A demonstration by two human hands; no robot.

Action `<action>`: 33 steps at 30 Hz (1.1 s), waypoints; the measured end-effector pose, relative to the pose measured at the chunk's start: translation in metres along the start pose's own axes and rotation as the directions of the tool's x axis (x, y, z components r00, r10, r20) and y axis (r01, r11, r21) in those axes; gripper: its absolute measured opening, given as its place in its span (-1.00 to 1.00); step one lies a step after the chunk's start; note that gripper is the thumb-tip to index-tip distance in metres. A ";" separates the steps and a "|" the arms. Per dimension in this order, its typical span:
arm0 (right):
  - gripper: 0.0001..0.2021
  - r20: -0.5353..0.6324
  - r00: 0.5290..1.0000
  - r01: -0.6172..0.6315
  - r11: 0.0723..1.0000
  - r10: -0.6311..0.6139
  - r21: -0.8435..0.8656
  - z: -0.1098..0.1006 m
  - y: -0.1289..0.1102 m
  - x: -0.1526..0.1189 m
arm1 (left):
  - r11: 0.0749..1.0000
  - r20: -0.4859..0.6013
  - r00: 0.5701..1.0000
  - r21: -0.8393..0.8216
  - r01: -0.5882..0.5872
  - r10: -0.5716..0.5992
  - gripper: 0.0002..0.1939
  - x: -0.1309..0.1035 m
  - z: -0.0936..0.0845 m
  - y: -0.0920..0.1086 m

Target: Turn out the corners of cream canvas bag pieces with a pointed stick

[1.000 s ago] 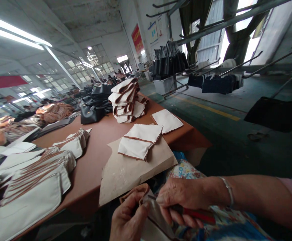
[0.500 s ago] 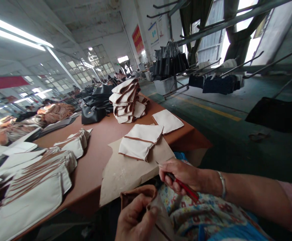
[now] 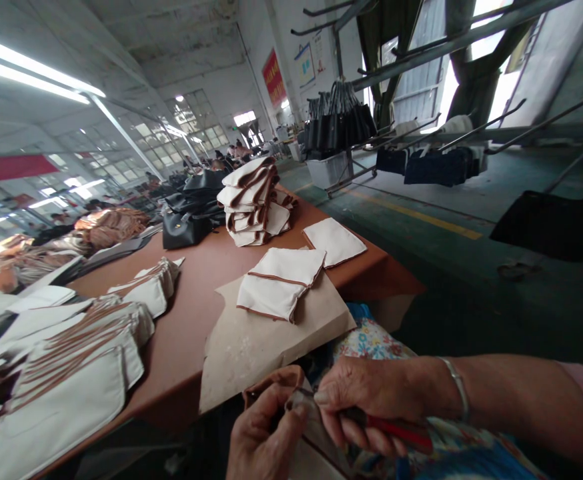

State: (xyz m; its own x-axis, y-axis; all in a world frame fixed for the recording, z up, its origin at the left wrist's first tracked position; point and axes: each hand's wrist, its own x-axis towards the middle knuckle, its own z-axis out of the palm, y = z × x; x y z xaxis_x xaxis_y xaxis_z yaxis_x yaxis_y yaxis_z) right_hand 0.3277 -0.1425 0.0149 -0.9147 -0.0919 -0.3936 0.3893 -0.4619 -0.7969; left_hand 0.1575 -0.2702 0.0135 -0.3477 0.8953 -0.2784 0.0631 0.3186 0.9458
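At the bottom of the head view, my left hand point(image 3: 266, 430) pinches the edge of a cream bag piece point(image 3: 316, 460) with a brown lining, its mouth facing up. Closed round a red-handled pointed tool point(image 3: 401, 433), my right hand point(image 3: 361, 400) is at that same edge, close to the left fingertips. The tool's tip is hidden between the hands, so I cannot tell whether it touches the piece. Beyond them, a folded cream piece with brown trim point(image 3: 281, 283) lies on a sheet of brown paper point(image 3: 241, 360). Another cream piece point(image 3: 334, 241) lies just behind it.
The brown-covered table point(image 3: 196, 280) carries a stack of cream pieces point(image 3: 251, 200), black bags point(image 3: 186, 227) and overlapping cream pieces point(image 3: 81, 360) at left. A metal rack point(image 3: 451, 50) with hanging black bags point(image 3: 339, 123) stands at right. Flowered cloth point(image 3: 371, 340) covers my lap.
My right hand has moved down and left with the red-handled tool, from above the lap to the cream piece's edge. My left hand still pinches the piece in nearly the same spot.
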 end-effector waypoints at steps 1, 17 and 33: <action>-0.63 -0.005 1.000 -0.019 1.000 0.019 0.016 0.000 0.001 0.001 | 1.000 0.003 1.000 0.017 0.002 -0.002 -0.69 0.000 0.000 0.001; -0.66 0.026 0.999 -0.026 0.991 0.023 0.135 -0.008 -0.005 -0.014 | 0.990 0.071 0.993 0.098 -0.105 0.098 -0.83 -0.008 0.000 0.031; -0.90 0.000 0.949 0.172 0.515 -0.316 -0.840 -0.033 -0.012 -0.030 | 0.988 0.180 0.984 -0.149 0.034 -0.007 -0.71 0.005 -0.002 0.021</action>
State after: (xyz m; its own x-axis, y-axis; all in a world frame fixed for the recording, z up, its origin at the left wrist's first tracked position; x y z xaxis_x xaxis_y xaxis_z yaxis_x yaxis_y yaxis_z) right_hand 0.3546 -0.1053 0.0209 -0.9909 0.0584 -0.1214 0.1345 0.4872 -0.8629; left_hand 0.1550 -0.2595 0.0327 -0.1745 0.9345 -0.3104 -0.0892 0.2989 0.9501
